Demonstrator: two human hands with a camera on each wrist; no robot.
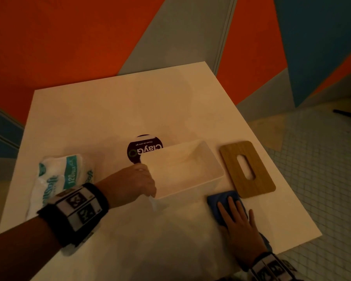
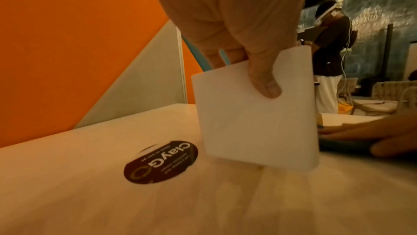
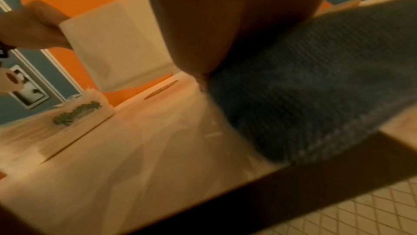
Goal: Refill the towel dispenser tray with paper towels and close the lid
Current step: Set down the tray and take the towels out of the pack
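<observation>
A white, empty dispenser tray point(image 1: 182, 169) is held tilted above the table. My left hand point(image 1: 134, 181) grips its near short end, thumb pressed on the outer wall point(image 2: 266, 85), other fingers inside. The tray point(image 2: 255, 114) hangs clear of the tabletop, also in the right wrist view point(image 3: 117, 42). A wooden lid point(image 1: 247, 169) with an oval slot lies flat to the right of the tray. A pack of paper towels point(image 1: 59, 179) in white and teal wrap lies at the table's left point(image 3: 79, 112). My right hand point(image 1: 237, 220) lies flat on a blue cloth point(image 1: 221, 197).
A white table point(image 1: 109, 118) carries a round dark sticker point(image 1: 136, 151) behind the tray. An orange and grey wall rises behind it. Tiled floor point(image 1: 322, 169) runs along the right edge. Another person point(image 2: 329, 42) stands far off in the left wrist view.
</observation>
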